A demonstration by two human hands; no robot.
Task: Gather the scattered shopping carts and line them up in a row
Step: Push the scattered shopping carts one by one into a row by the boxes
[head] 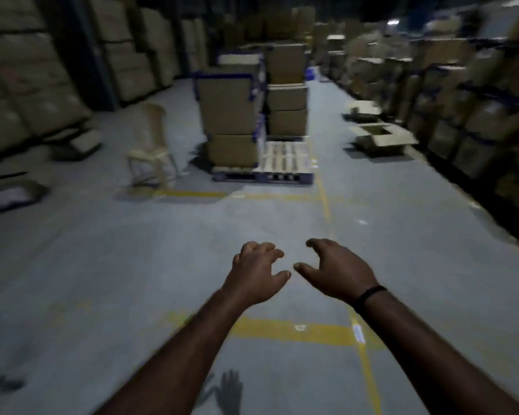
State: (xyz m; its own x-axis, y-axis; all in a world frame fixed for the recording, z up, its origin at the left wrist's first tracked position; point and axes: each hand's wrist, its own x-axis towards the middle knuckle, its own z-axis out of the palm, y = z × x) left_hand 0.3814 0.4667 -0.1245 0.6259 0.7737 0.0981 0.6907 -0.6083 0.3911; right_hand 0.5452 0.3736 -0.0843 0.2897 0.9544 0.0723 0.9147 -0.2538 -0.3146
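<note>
No shopping cart shows in this blurred head view of a dim warehouse aisle. My left hand [256, 272] and my right hand [336, 269] are stretched out side by side over the grey floor, palms down. Their fingers hang loosely curled and hold nothing. The thumbs nearly meet, with a small gap between them. A dark band circles my right wrist.
A pallet [282, 166] stacked with cardboard boxes [231, 115] stands ahead in the aisle. A beige plastic chair [153, 145] is left of it. Open cartons [381, 139] lie on the floor at the right, by box-filled racks [477, 109]. Yellow lines [294, 330] mark the floor.
</note>
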